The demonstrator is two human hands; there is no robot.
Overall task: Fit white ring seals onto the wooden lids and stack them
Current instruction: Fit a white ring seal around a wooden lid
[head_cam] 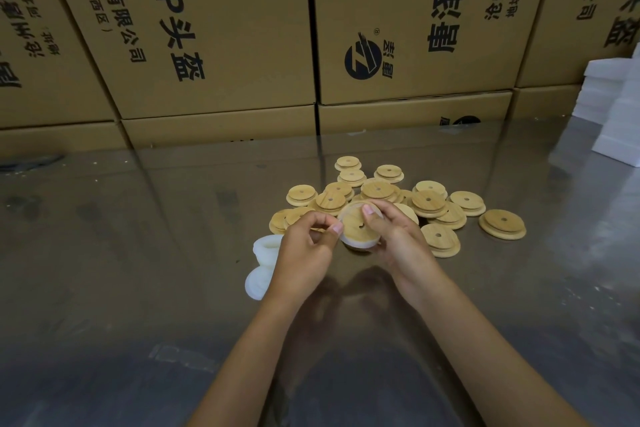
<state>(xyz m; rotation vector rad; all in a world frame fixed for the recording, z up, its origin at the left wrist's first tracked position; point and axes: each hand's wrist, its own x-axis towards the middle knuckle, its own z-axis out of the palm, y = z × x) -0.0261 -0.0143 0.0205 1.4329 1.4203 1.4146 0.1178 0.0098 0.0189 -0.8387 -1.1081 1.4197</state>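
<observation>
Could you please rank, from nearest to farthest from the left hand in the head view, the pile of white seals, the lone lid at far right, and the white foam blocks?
From the left hand:
1. White seals, just beside it on the left.
2. Lone lid, at the right edge of the lid pile.
3. Foam blocks, at the table's far right corner.

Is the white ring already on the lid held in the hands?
On, at least partly: white ring wraps the held lid's edge.

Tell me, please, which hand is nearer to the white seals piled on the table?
Left. The left hand is right beside the white seals; the right hand is farther away, holding the lid.
</observation>
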